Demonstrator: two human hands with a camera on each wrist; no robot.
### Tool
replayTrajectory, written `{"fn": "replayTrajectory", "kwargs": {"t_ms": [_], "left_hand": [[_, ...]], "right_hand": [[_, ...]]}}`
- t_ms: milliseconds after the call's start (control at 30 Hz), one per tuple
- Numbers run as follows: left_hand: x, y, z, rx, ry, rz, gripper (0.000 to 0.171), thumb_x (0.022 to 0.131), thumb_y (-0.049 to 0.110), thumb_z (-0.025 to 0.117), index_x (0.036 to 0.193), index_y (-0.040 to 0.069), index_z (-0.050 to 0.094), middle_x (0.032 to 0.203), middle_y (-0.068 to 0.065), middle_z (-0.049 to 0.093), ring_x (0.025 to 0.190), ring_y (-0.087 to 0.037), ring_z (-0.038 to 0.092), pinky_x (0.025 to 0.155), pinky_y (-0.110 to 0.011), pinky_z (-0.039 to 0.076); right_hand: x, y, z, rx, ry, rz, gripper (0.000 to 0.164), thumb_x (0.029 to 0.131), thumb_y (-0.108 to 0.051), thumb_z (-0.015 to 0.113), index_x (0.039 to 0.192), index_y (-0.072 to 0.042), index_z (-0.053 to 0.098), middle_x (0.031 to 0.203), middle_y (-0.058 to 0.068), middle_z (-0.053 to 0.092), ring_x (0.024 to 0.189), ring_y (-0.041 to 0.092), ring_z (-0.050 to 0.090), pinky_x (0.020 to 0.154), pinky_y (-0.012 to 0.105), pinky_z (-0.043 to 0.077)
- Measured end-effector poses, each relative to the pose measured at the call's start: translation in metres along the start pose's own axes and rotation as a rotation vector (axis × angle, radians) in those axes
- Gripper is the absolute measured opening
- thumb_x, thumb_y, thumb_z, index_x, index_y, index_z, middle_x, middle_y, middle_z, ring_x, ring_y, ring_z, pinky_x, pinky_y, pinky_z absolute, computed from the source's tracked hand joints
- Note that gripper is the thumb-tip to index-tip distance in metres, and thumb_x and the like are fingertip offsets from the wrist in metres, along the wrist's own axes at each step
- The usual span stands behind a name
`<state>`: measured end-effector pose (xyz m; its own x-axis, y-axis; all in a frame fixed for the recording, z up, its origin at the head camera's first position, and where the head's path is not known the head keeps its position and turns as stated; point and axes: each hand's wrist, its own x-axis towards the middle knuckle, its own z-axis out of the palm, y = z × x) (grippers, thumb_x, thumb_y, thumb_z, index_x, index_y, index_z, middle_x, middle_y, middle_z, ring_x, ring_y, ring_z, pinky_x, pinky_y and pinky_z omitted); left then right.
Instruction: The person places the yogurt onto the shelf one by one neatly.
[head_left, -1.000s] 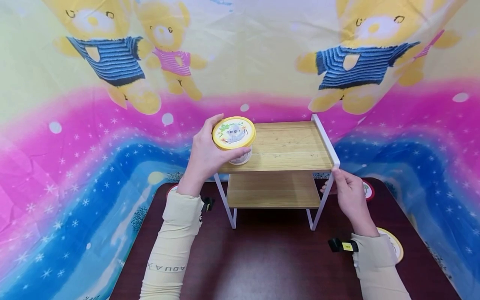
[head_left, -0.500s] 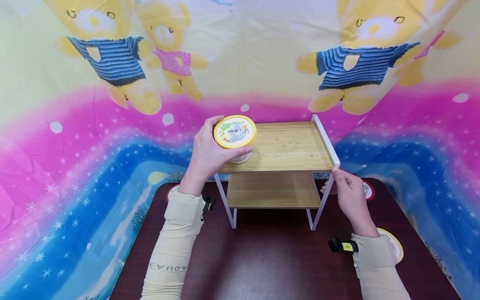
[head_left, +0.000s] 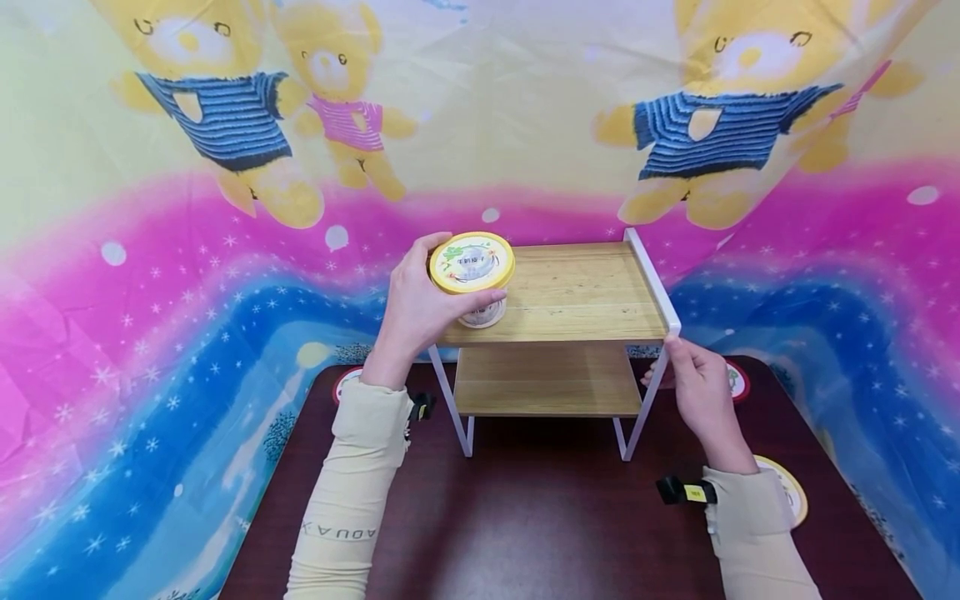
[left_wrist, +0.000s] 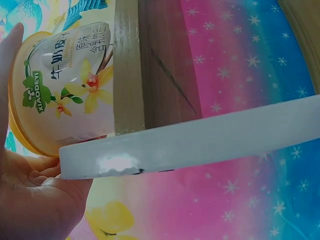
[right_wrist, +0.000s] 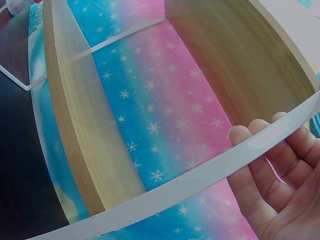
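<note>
My left hand (head_left: 420,296) grips a plastic tub (head_left: 483,315) with a yellow-rimmed lid (head_left: 472,263) printed with flowers and writing. The tub is at the left end of the upper board of a small two-tier shelf rack (head_left: 577,292). In the left wrist view the tub's printed side (left_wrist: 70,80) shows, its base right at the board (left_wrist: 129,70), and part of my palm is below the lid. At the rack's right side my right hand (head_left: 701,392) holds the white metal frame just under its front corner. Fingers (right_wrist: 255,170) curl around the frame bar (right_wrist: 200,172) in the right wrist view.
The rack stands on a dark brown table (head_left: 517,533). A red-rimmed lid (head_left: 738,380) shows behind my right hand, another red-rimmed lid (head_left: 345,384) beyond my left wrist. A yellow-rimmed lid (head_left: 791,492) is partly covered by my right sleeve. A bear-print cloth (head_left: 487,125) hangs behind.
My left hand and the tub have shifted slightly to the right, the lid tipping a little toward me and then back. My right hand and the rack have stayed in place.
</note>
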<state>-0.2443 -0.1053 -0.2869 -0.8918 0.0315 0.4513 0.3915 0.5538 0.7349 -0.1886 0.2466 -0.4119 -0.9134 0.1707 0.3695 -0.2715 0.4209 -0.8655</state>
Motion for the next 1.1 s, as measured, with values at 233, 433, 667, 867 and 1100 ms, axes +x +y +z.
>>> {"fn": "replayTrajectory", "kwargs": {"t_ms": [233, 433, 667, 867, 1100], "left_hand": [[0.0005, -0.0012, 0.0005, -0.005, -0.011, -0.011, 0.099, 0.065, 0.062, 0.090, 0.145, 0.018, 0.050, 0.129, 0.002, 0.059, 0.117, -0.015, 0.054, 0.094, -0.039, 0.049], [0.0002, -0.0028, 0.0017, -0.005, -0.021, -0.015, 0.099, 0.066, 0.062, 0.089, 0.146, 0.019, 0.050, 0.130, 0.002, 0.059, 0.118, -0.016, 0.053, 0.094, -0.040, 0.049], [0.0004, -0.0047, 0.0028, -0.027, -0.027, -0.005, 0.099, 0.067, 0.060, 0.090, 0.147, 0.017, 0.050, 0.130, 0.001, 0.059, 0.117, -0.016, 0.054, 0.094, -0.040, 0.049], [0.0008, -0.0066, 0.0038, -0.033, -0.036, -0.017, 0.099, 0.067, 0.060, 0.090, 0.148, 0.019, 0.049, 0.131, 0.001, 0.059, 0.118, -0.016, 0.054, 0.094, -0.040, 0.049], [0.0011, -0.0078, 0.0051, -0.038, -0.044, -0.019, 0.101, 0.068, 0.061, 0.088, 0.150, 0.020, 0.048, 0.134, 0.001, 0.058, 0.119, -0.016, 0.053, 0.096, -0.040, 0.048]], "right_hand": [[0.0003, 0.0001, 0.0004, -0.005, 0.002, 0.001, 0.052, 0.111, -0.035, 0.043, 0.129, 0.008, 0.064, 0.087, 0.027, 0.068, 0.067, 0.007, 0.070, 0.065, 0.018, 0.055], [0.0001, -0.0002, 0.0005, -0.007, 0.003, -0.002, 0.051, 0.111, -0.035, 0.043, 0.126, 0.009, 0.065, 0.088, 0.027, 0.067, 0.068, 0.008, 0.070, 0.066, 0.017, 0.055], [0.0010, 0.0016, 0.0002, -0.001, 0.004, -0.003, 0.051, 0.111, -0.034, 0.043, 0.118, 0.011, 0.067, 0.086, 0.028, 0.067, 0.069, 0.013, 0.072, 0.065, 0.018, 0.055], [0.0010, 0.0021, 0.0000, 0.006, 0.003, -0.004, 0.051, 0.111, -0.034, 0.043, 0.116, 0.012, 0.067, 0.086, 0.030, 0.067, 0.068, 0.013, 0.072, 0.065, 0.018, 0.055], [0.0013, 0.0024, -0.0001, 0.030, 0.002, 0.000, 0.052, 0.111, -0.034, 0.044, 0.112, 0.013, 0.067, 0.080, 0.021, 0.069, 0.067, 0.010, 0.071, 0.065, 0.019, 0.056]]}}
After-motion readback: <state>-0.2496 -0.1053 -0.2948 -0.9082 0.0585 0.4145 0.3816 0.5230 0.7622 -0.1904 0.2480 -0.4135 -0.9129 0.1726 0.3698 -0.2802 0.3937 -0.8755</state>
